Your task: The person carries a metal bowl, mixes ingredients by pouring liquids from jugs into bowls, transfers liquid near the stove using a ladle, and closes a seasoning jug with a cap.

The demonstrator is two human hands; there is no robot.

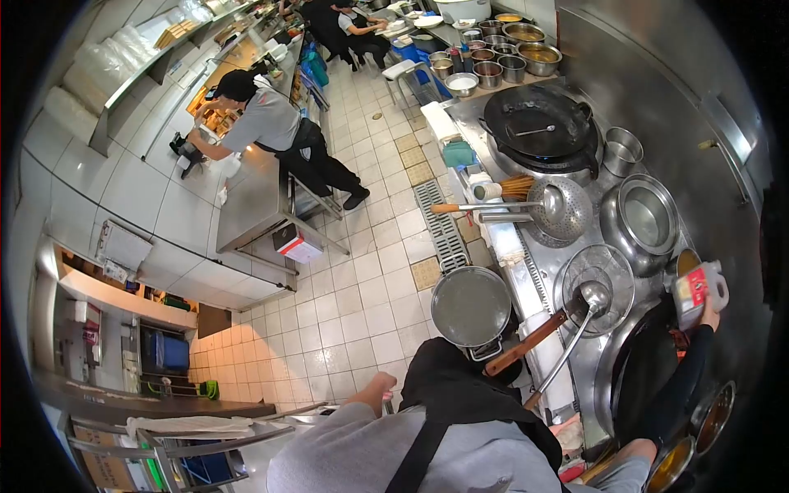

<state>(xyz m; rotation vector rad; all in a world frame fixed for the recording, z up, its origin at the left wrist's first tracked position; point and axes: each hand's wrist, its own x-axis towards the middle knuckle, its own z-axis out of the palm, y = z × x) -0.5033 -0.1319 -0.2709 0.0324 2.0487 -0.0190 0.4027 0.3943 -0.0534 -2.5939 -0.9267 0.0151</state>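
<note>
My right hand point(710, 313) grips a translucent plastic jug point(692, 289) with a red label and a side handle. The jug is tilted beside a small metal pot point(687, 263), above the far rim of a dark wok point(645, 361); whether anything pours from it I cannot make out. Close to my waist on the left is my left hand point(381, 386), its fingers largely hidden by the viewing angle. A ladle point(593, 297) rests on a wire strainer point(567, 279), and a wooden-handled tool point(526, 343) lies alongside, both handles pointing toward me.
A perforated strainer point(552, 234) and a lidded-looking steel pot point(620, 230) stand along the range. Beyond is another wok point(538, 123), with several sauce pots behind. A large round pot point(471, 306) stands by my legs. One co-worker point(279, 119) bends at the left counter; others are further back.
</note>
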